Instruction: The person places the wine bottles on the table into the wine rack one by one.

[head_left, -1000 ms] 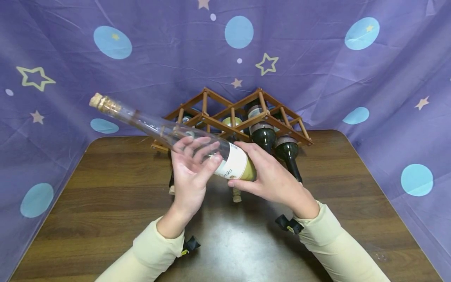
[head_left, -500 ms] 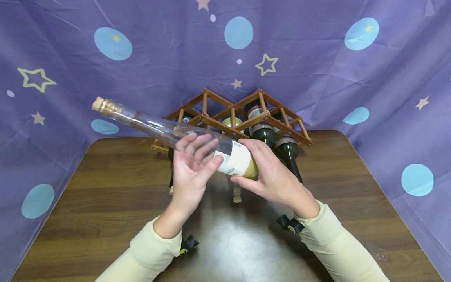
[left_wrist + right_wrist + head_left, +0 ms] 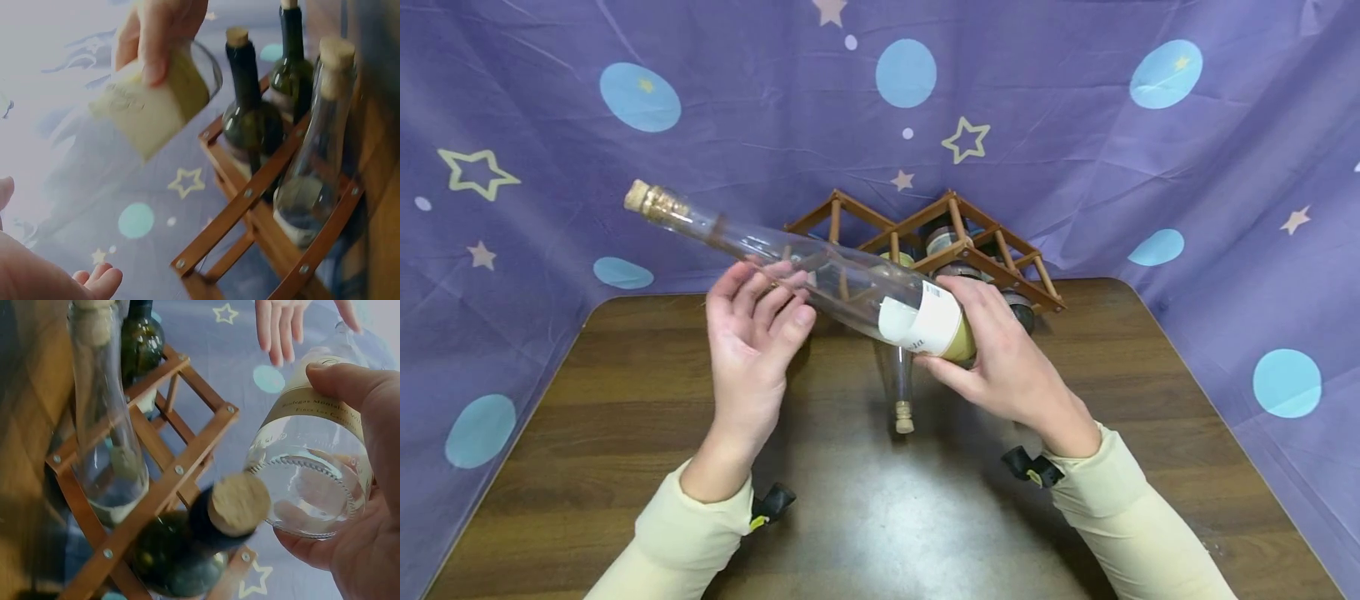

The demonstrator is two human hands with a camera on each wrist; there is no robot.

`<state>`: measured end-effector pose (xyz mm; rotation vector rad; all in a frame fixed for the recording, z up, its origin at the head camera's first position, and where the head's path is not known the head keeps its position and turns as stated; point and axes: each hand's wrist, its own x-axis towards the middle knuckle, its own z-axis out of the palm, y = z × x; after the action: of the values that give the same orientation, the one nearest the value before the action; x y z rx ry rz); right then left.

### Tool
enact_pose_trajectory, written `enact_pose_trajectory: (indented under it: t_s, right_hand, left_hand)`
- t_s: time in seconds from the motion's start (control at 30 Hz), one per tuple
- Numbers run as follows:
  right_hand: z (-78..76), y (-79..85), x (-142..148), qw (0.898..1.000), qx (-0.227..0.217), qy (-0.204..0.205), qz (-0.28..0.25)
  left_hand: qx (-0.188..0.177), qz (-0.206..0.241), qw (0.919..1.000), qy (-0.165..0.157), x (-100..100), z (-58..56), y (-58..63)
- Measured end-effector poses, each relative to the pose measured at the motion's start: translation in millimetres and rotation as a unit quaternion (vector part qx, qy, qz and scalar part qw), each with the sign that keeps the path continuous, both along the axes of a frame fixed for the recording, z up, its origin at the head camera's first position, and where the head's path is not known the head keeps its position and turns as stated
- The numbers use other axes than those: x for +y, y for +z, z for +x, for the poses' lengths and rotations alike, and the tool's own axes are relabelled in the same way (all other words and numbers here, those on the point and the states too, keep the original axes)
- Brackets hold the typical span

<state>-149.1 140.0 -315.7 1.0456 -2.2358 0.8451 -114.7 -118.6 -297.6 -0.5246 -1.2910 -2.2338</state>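
In the head view a clear glass wine bottle is held tilted above the table, its corked neck up at the left and its white-and-gold label low at the right. My right hand grips the bottle around its base; the right wrist view shows the thumb across the label. Under the neck, my left hand has its palm turned up and fingers spread loosely, overlapping the glass in the head view. Behind the bottle stands a wooden lattice wine rack, partly hidden by it.
Another clear corked bottle lies in the rack, its neck toward me. Dark green corked bottles fill slots at the rack's right side. The wooden table meets a purple patterned curtain at the back.
My left hand has moved left along the bottle, from its body toward its neck. The right hand has shifted the bottle a little to the right.
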Motion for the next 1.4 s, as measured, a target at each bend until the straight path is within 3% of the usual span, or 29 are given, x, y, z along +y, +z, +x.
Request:
enact_pose_trajectory:
  t_s: [0.17,0.37,0.6,0.73,1.0,1.23,1.4]
  right_hand:
    - [-2.9,6.8,10.4,0.999,0.032,-0.004,-0.01]
    - [-6.5,12.7,24.7,0.997,0.071,-0.019,-0.003]
    - [-7.7,10.5,39.0,0.995,0.096,-0.033,0.017]
    - [-7.8,7.0,46.3,0.993,0.109,-0.038,0.034]
    - [-8.8,3.4,57.8,0.987,0.144,-0.047,0.051]
    - [-8.3,3.7,62.1,0.981,0.176,-0.051,0.066]
    - [-6.8,4.8,62.4,0.977,0.188,-0.053,0.083]
  left_hand:
    - [0.003,0.0,0.9991,0.043,-14.7,1.3,7.4]
    - [0.038,-0.036,0.9935,0.101,-29.3,0.4,8.7]
    - [0.063,-0.071,0.9796,0.177,-44.7,4.2,13.8]
    - [0.075,-0.108,0.9639,0.231,-47.3,12.0,22.8]
    - [0.133,-0.228,0.905,0.334,-53.3,19.2,26.1]
    - [0.219,-0.355,0.8163,0.4,-55.2,14.3,18.7]
    - [0.26,-0.421,0.7741,0.395,-50.3,13.2,13.1]
